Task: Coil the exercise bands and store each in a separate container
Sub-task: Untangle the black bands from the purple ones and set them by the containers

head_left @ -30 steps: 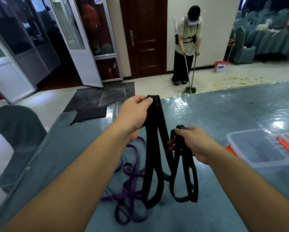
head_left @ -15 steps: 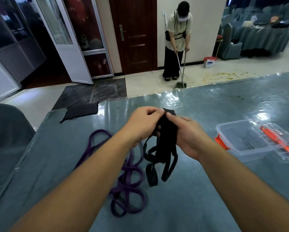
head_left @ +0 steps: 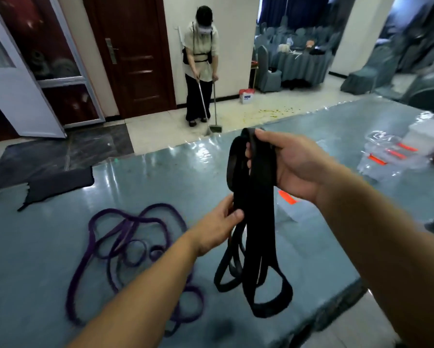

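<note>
I see the black band (head_left: 257,222) gathered into several long loops and held up over the table (head_left: 47,247), its lowest loops hanging close to the near edge. My right hand (head_left: 294,167) grips the top of the bundle, fingers closed around the folded strands with the thumb pressed across them. My left hand (head_left: 218,227) pinches the strands lower down, thumb and fingers shut on the left side of the bundle. The purple band (head_left: 125,237) lies loose on the table to the left, in tangled loops, partly under my left forearm. Far right sit clear plastic containers (head_left: 392,156) with orange clips (too blurred to count). A dark cloth (head_left: 57,184) lies at the far left of the table. Beyond it a person (head_left: 201,66) stands with a broom on the floor by a brown door (head_left: 133,54)
</note>
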